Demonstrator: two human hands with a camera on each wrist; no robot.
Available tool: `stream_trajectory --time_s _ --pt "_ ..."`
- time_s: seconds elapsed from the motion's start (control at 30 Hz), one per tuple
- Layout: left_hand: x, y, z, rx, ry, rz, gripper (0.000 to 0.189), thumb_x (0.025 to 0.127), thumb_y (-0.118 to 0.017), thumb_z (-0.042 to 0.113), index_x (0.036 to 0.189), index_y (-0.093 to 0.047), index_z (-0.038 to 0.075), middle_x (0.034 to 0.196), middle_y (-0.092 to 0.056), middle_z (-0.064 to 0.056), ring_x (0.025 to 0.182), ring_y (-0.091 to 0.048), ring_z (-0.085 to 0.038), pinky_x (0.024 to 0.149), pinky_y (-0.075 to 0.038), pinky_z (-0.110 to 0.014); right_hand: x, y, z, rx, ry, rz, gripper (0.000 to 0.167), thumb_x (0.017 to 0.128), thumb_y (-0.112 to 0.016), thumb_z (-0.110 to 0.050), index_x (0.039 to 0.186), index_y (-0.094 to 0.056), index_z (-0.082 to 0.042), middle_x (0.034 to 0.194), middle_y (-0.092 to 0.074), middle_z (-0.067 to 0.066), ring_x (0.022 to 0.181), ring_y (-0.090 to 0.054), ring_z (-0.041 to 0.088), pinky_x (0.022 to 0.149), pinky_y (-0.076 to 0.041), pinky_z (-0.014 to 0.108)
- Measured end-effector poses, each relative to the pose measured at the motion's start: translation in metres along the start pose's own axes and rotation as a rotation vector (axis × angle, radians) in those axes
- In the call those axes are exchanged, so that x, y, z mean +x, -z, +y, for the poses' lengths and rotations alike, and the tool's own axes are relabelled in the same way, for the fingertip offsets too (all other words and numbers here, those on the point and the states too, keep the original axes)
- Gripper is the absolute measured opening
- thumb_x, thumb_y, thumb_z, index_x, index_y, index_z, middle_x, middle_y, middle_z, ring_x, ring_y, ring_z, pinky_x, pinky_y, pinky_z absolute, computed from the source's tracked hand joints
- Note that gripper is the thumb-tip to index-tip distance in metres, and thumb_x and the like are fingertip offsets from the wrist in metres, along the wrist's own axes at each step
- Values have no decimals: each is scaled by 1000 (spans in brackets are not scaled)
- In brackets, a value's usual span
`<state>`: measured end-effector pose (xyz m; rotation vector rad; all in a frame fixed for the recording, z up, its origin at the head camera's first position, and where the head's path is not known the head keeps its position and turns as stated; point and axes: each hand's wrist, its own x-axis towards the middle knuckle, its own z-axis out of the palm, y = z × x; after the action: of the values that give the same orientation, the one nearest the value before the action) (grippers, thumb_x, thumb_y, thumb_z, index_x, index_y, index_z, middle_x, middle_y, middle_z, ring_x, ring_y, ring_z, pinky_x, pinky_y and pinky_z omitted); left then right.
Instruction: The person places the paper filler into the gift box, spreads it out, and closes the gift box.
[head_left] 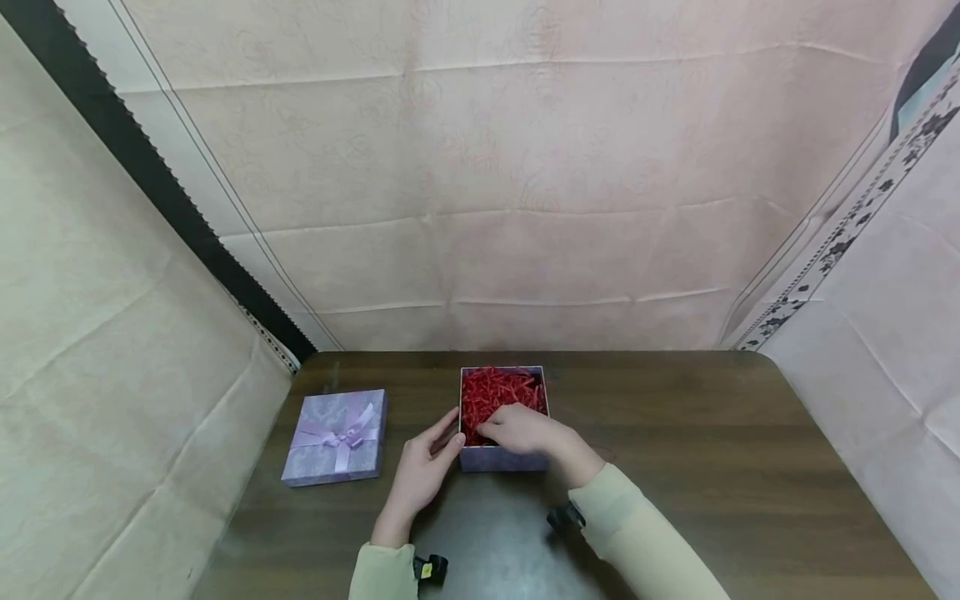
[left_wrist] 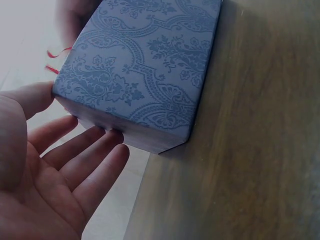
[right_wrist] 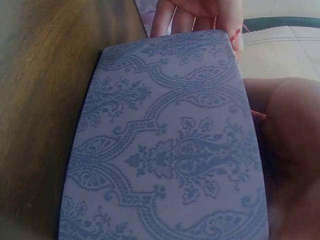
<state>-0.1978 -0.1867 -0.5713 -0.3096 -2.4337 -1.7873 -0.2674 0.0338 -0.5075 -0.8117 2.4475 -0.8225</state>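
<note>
A patterned lavender box stands on the table, filled with red shredded paper. At its left side is my left hand, its fingers extended along the wall and the thumb by the near left corner. In the left wrist view, the fingertips touch the box's side. My right hand reaches over the near part of the box, bent downward, with fingertips in the red paper. The box wall hides those fingertips in the right wrist view, so I cannot tell whether they pinch any strands.
To the left lies a square lavender lid with a ribbon bow. The wooden table ends at a pale cloth backdrop, with more cloth hanging at both sides. A black wrist device sits on the left wrist.
</note>
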Motion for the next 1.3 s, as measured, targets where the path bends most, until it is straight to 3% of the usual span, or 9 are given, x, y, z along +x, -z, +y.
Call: stream_trajectory --time_s 0.17,0.27,0.4,0.53,0.7,0.83,0.93,1.0,1.3 --pt "0 1 3 -5 17 -8 51 108 -68 27 155 -59 11 149 -62 -12 130 -66 -26 105 -55 -37 -3 2 -6 -41 -133 -23 48 113 -46 -42 127 -78 -8 116 -75 3 101 -67 17 92 -56 41" --pt "-1 1 4 -8 19 -10 51 108 -68 27 155 -58 11 150 -62 -12 130 -66 -26 105 -55 -38 -6 4 -8 -29 -111 -44 48 113 -45 -42 111 -80 -9 95 -71 1 84 -64 16 80 -55 37" --pt "-1 0 5 -11 33 -9 51 107 -70 27 155 -59 13 150 -62 -10 130 -66 -24 106 -55 -38 -18 13 -11 2 -14 -31 48 113 -49 -39 84 -75 -11 63 -49 -6 57 -44 11 57 -42 28" --pt "-1 0 5 -9 29 -6 52 107 -70 28 155 -59 13 150 -62 -10 130 -66 -25 106 -55 -40 -35 25 -16 15 106 55 38 112 -57 -32 96 -82 -9 63 -53 -7 54 -42 8 54 -40 26" --pt "-1 0 5 -8 22 -6 52 108 -69 30 155 -58 12 149 -62 -10 130 -66 -25 106 -55 -41 -43 34 -17 -40 119 287 29 104 -73 -31 124 -81 -12 95 -77 -1 65 -60 9 62 -55 30" --pt "-1 1 6 -8 15 -4 52 107 -69 29 155 -59 12 148 -63 -10 130 -66 -25 106 -55 -40 -38 32 -14 -141 55 435 60 90 -86 -47 141 -73 -18 139 -69 6 115 -69 24 90 -63 49" --pt "-2 2 4 -5 8 0 52 107 -70 29 155 -59 10 147 -64 -12 129 -67 -27 105 -56 -40 -30 25 -7 -210 32 390 84 84 -88 -57 154 -61 -18 161 -50 16 142 -52 39 105 -55 61" --pt "-2 0 4 -6 6 12 51 107 -70 24 154 -59 8 145 -65 -14 128 -67 -29 104 -56 -42 -27 21 -4 -220 37 328 89 84 -87 -59 156 -58 -16 164 -44 20 145 -49 43 107 -53 62" --pt "-1 1 5 1 14 -7 52 107 -70 29 155 -59 11 147 -64 -13 130 -66 -27 105 -56 -41 -11 17 0 -322 13 234 70 82 -96 -31 144 -69 -11 150 -59 20 133 -61 37 106 -56 56"
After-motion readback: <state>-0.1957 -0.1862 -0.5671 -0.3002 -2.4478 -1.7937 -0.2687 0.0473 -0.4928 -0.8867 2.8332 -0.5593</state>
